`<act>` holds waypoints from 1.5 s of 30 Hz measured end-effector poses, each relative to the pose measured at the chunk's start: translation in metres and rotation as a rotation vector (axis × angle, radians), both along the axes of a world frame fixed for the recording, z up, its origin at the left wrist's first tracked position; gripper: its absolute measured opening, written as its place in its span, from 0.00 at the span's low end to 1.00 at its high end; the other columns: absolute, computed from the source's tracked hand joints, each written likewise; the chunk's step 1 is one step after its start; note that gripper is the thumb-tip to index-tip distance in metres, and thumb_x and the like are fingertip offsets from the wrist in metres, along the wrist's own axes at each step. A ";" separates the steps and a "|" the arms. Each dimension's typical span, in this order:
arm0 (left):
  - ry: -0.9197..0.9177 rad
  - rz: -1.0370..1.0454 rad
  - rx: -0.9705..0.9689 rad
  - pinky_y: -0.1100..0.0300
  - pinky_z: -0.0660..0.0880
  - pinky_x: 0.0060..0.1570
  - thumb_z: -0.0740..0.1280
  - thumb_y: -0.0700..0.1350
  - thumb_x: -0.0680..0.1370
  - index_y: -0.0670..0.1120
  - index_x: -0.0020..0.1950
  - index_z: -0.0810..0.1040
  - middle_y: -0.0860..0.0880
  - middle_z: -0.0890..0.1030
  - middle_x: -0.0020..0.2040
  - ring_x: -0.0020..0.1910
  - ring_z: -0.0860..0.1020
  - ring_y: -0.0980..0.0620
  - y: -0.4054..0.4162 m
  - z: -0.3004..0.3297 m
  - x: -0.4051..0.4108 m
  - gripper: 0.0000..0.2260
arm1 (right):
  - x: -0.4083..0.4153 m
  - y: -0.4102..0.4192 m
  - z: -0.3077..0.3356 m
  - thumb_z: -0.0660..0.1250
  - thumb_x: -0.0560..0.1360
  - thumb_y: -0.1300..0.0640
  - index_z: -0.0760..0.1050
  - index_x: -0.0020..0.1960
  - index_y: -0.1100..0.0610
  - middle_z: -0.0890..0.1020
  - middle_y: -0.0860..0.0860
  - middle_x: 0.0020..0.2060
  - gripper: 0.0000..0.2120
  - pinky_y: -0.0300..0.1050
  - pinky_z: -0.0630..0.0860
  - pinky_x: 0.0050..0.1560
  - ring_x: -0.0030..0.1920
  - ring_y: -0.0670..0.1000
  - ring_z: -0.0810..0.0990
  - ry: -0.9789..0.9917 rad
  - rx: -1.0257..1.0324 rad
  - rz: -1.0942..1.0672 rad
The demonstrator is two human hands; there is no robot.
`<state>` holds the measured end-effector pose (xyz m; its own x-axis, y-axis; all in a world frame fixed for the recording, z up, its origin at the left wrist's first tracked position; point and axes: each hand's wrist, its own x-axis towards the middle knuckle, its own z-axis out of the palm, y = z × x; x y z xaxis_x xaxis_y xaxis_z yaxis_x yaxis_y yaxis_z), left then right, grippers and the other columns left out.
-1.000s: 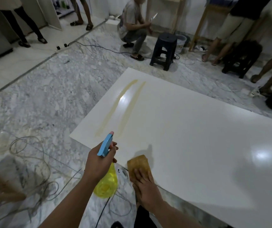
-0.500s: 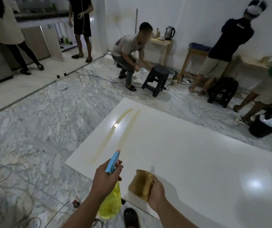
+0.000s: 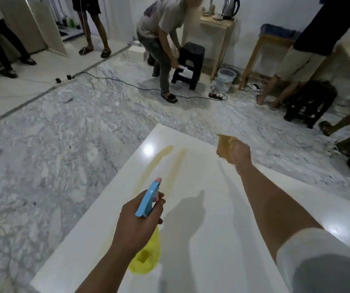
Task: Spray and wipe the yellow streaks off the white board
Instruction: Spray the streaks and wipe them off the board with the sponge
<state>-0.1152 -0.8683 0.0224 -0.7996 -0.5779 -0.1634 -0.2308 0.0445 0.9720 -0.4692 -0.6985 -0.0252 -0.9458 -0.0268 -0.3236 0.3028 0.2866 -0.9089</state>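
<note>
A large white board point(image 3: 201, 208) lies flat on the marble floor. Two long yellow streaks point(image 3: 159, 159) run along its left part toward the far corner. My left hand point(image 3: 136, 225) grips a spray bottle point(image 3: 148, 246) with a yellow body and a blue head, its pink nozzle pointing up the streaks. My right hand point(image 3: 238, 154) is stretched out above the board's far edge, to the right of the streaks, closed around a crumpled brown cloth point(image 3: 222, 144). Both arms cast shadows on the board.
Several people stand or bend at the far side. A black stool point(image 3: 189, 64), a second dark stool point(image 3: 309, 100), a white bucket point(image 3: 225, 79), wooden tables and a power strip with cables point(image 3: 217, 95) lie beyond the board. Marble floor point(image 3: 53, 155) extends left.
I have moved over the board. My right hand has lifted the cloth from the near edge and reached far forward. My left hand keeps the bottle, now above the streaks' near end.
</note>
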 end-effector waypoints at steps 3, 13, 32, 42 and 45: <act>0.033 0.031 -0.020 0.60 0.83 0.38 0.70 0.38 0.83 0.54 0.49 0.83 0.61 0.88 0.54 0.48 0.87 0.49 -0.021 -0.026 -0.037 0.11 | -0.057 -0.031 -0.041 0.61 0.81 0.52 0.80 0.66 0.57 0.84 0.52 0.57 0.18 0.43 0.76 0.48 0.48 0.47 0.81 0.126 0.122 0.073; 0.073 0.040 -0.012 0.49 0.87 0.41 0.69 0.50 0.78 0.62 0.45 0.82 0.52 0.87 0.48 0.44 0.87 0.50 -0.018 -0.052 -0.066 0.05 | 0.004 -0.106 -0.132 0.54 0.84 0.45 0.78 0.69 0.57 0.74 0.57 0.73 0.24 0.59 0.64 0.75 0.74 0.60 0.69 0.421 0.556 0.505; 0.055 0.201 0.029 0.66 0.81 0.37 0.70 0.40 0.83 0.59 0.57 0.84 0.54 0.88 0.48 0.37 0.86 0.48 -0.005 -0.030 0.066 0.13 | 0.198 -0.060 -0.137 0.50 0.86 0.48 0.62 0.80 0.44 0.58 0.44 0.82 0.22 0.56 0.41 0.81 0.83 0.49 0.49 0.609 0.651 0.999; 0.062 0.224 0.004 0.62 0.82 0.38 0.71 0.40 0.83 0.72 0.57 0.78 0.51 0.88 0.51 0.37 0.86 0.48 0.011 -0.015 0.127 0.23 | 0.318 -0.022 -0.137 0.47 0.85 0.44 0.70 0.76 0.45 0.64 0.45 0.79 0.24 0.63 0.53 0.78 0.82 0.50 0.54 0.746 0.644 1.079; 0.059 0.212 -0.007 0.56 0.84 0.41 0.71 0.42 0.83 0.71 0.59 0.79 0.52 0.88 0.51 0.34 0.86 0.49 0.015 -0.013 0.130 0.21 | 0.359 -0.010 -0.141 0.51 0.86 0.45 0.76 0.71 0.46 0.71 0.45 0.76 0.20 0.60 0.58 0.77 0.80 0.50 0.61 0.839 0.502 1.020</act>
